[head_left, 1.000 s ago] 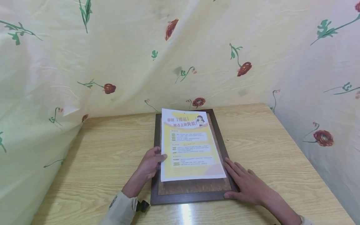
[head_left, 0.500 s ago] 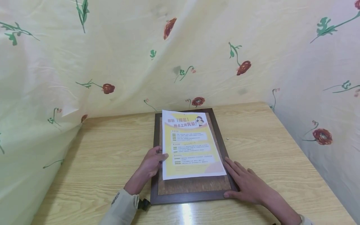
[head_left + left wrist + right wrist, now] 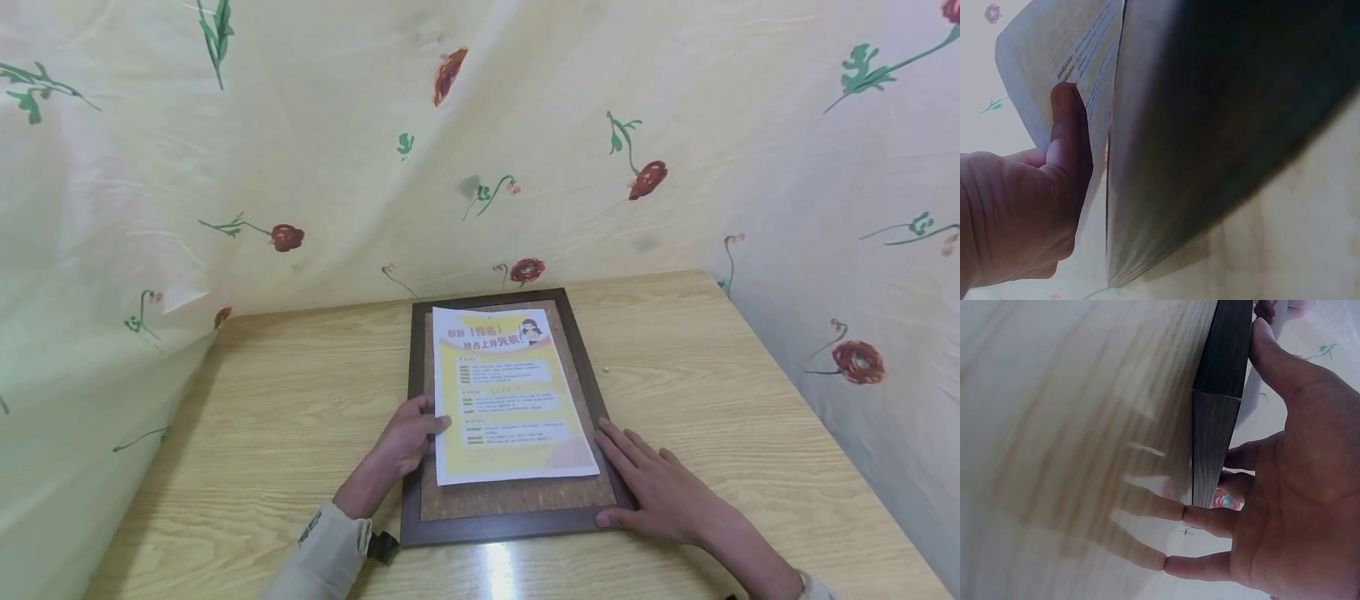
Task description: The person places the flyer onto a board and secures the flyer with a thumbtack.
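A yellow and white printed poster sheet (image 3: 517,400) lies over a cork board (image 3: 517,498) with a dark wooden frame (image 3: 510,527). My left hand (image 3: 407,437) pinches the sheet's left edge, thumb on the printed side and the other fingers behind it. The left wrist view shows the same thumb (image 3: 1066,119) across the sheet (image 3: 1035,69). At the frame's lower right corner rests my right hand (image 3: 663,497), fingers extended along the right side and thumb on the bottom border. In the right wrist view, fingertips of that hand (image 3: 1297,481) touch the table beside the frame corner (image 3: 1216,437).
The board stands on a light wood-grain table (image 3: 300,400). A small shiny round object (image 3: 606,369) lies on the table to the right of the frame. Pale floral cloth (image 3: 337,150) hangs behind the table and along both sides.
The sheet has slid down toward me with my left hand; its top edge no longer overlaps the frame's top border, and cork shows above it. My right hand stays in place.
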Available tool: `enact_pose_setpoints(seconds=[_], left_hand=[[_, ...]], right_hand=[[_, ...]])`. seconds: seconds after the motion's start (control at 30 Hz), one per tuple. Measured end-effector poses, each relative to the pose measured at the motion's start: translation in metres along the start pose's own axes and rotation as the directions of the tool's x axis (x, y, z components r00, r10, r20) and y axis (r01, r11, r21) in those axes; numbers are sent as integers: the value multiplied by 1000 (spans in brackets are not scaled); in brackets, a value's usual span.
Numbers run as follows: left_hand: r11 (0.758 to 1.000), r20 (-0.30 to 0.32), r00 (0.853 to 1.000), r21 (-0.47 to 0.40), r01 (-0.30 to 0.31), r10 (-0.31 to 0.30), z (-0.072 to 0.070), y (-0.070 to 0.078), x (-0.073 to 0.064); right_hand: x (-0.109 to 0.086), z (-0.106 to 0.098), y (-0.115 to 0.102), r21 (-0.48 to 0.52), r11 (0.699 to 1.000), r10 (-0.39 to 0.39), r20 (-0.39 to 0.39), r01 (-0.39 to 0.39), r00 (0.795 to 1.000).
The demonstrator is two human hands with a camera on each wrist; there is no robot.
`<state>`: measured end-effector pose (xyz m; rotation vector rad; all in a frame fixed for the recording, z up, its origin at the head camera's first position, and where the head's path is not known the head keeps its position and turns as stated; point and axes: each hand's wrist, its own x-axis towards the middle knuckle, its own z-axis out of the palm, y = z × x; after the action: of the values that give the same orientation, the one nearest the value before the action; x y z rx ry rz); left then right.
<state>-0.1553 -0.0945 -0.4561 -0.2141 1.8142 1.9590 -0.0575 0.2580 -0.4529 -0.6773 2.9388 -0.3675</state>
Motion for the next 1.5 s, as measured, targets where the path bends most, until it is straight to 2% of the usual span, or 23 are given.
enact_pose_setpoints(seconds=[0.3, 0.67, 0.93, 1.3, 1.5], left_hand=[[1000, 22, 1000, 14, 20, -21, 0, -3, 1], [999, -6, 999, 39, 33, -33, -1, -4, 1], [998, -26, 999, 60, 22, -20, -1, -4, 2], [998, -3, 1000, 65, 7, -7, -3, -3, -4], [992, -47, 999, 126, -9, 15, -3, 1, -9]], right_hand=[[2, -1, -2, 2, 1000, 13, 35, -13, 999], [2, -1, -3, -12, 1000, -2, 3, 2, 1000], [2, -1, -2, -9, 1000, -1, 6, 1, 1000], [1, 0, -1, -8, 1000, 7, 15, -7, 1000], [0, 1, -1, -3, 1000, 5, 6, -5, 1000]])
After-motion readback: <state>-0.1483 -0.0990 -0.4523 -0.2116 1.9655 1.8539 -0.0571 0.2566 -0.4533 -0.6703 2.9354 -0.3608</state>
